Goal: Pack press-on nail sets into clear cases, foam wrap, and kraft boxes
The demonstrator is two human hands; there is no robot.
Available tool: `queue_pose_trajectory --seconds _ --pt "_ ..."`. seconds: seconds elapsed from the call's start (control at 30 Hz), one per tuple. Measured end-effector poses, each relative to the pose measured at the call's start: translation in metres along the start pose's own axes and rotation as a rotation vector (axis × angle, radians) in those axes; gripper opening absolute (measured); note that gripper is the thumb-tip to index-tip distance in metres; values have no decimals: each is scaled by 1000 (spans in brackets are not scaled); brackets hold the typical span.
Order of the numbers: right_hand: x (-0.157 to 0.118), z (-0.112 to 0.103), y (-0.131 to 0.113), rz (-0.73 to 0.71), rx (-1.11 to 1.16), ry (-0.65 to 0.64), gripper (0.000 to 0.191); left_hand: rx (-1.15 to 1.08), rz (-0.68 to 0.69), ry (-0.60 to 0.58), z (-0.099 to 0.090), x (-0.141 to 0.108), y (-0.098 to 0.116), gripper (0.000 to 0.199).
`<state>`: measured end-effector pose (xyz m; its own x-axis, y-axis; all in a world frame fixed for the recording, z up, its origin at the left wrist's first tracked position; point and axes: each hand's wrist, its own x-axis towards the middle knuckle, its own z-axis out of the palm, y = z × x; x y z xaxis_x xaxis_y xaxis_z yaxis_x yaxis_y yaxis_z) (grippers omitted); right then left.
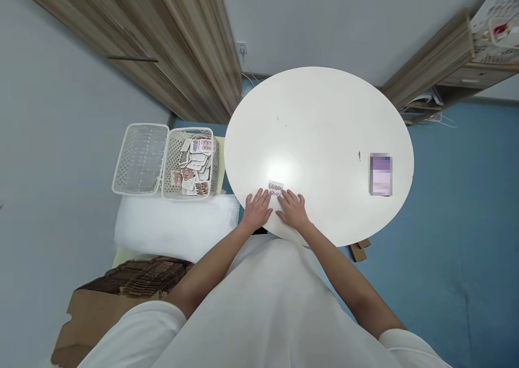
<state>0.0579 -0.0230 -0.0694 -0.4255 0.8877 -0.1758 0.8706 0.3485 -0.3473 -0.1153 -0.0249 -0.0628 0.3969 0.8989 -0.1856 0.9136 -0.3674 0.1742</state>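
Note:
A small card of press-on nails (275,188) lies flat on the white oval table (320,119), close to its near edge. My left hand (257,209) rests on the tabletop at the card's left side, fingers spread, with the fingertips at its lower left edge. On the other side, my right hand (292,209) lies with fingers stretched out, its fingertips at the card's lower right corner. Neither hand is closed around the card. Whether the fingertips press on it is too small to tell.
Left of the table stands an open white basket (214,168) holding many similar cards, its lid (140,160) folded back. White wrapping (174,222) and a cardboard box (101,314) lie nearer. A blurred purple rectangular item (381,174) sits at the table's right.

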Motion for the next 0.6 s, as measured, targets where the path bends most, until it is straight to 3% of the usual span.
queue_pose_trajectory --seconds 0.27,0.6 --pt "65 5 -41 25 1 7 44 -53 -129 17 -6 10 -57 52" --pt "87 10 -61 64 -1 17 44 -142 -124 72 -4 10 -85 51"
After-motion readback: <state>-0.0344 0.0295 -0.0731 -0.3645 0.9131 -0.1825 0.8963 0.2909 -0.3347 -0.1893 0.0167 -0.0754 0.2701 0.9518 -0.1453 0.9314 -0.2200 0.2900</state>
